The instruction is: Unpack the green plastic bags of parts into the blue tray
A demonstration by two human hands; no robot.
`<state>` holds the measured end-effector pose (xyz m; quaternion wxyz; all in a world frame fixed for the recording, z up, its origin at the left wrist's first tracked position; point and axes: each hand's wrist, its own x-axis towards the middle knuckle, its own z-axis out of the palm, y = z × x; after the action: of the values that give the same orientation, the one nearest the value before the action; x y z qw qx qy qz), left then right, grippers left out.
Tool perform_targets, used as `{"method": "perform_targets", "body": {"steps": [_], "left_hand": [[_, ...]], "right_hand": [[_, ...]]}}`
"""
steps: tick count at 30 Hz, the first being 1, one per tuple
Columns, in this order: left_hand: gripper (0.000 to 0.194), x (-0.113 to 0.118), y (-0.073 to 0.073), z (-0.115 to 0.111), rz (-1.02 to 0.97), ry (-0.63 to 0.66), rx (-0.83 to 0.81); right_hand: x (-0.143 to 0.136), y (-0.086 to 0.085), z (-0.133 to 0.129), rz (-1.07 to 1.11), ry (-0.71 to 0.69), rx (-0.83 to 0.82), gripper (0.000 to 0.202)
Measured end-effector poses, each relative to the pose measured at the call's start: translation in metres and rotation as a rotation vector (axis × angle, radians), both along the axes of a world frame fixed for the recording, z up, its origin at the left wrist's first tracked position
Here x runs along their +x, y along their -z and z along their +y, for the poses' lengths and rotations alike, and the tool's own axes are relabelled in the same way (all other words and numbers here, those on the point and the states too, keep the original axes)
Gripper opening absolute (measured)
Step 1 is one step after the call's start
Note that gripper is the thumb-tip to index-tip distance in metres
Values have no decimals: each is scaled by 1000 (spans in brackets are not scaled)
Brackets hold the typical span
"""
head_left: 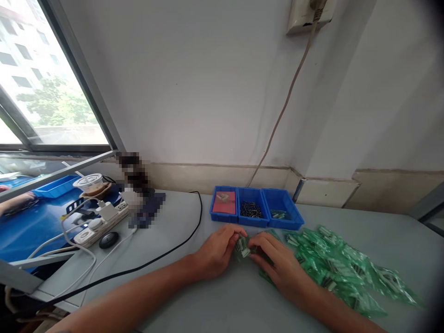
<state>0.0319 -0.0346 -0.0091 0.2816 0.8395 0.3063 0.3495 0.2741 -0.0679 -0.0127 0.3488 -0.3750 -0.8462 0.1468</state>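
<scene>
Between both hands, just in front of the blue bins, is a small see-through plastic bag (pixel 243 248) with pale and dark parts in it. The fingers of my left hand (pixel 215 250) are closed on its left side. My right hand (pixel 279 264) pinches the bag's right side with thumb and fingers. Some green plastic (pixel 266 276) shows beneath my right hand, partly hidden by it. To the right lies a heap of green plastic bags (pixel 329 266), each with small parts inside.
Three joined blue bins (pixel 255 223) hold a red card (pixel 225 203), dark screws (pixel 251 209) and a few small parts (pixel 279 214). A black cable (pixel 152 264) crosses the grey table. At left are a mouse (pixel 108 240), a power strip (pixel 102 225) and another person's arm (pixel 17 202).
</scene>
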Motion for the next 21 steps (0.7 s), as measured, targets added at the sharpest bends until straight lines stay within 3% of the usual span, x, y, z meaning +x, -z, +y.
{"method": "perform_targets", "body": {"steps": [6, 12, 18, 21], "left_hand": [[33, 0, -4, 0, 1, 80, 155], [23, 4, 5, 6, -6, -15, 326], [25, 3, 3, 7, -5, -40, 276], [26, 2, 0, 6, 6, -12, 275]], "right_hand": [[0, 0, 1, 75, 123, 2, 15], [0, -1, 1, 63, 156, -14, 15], [0, 0, -2, 79, 200, -51, 9], [-1, -3, -3, 99, 137, 22, 9]]}}
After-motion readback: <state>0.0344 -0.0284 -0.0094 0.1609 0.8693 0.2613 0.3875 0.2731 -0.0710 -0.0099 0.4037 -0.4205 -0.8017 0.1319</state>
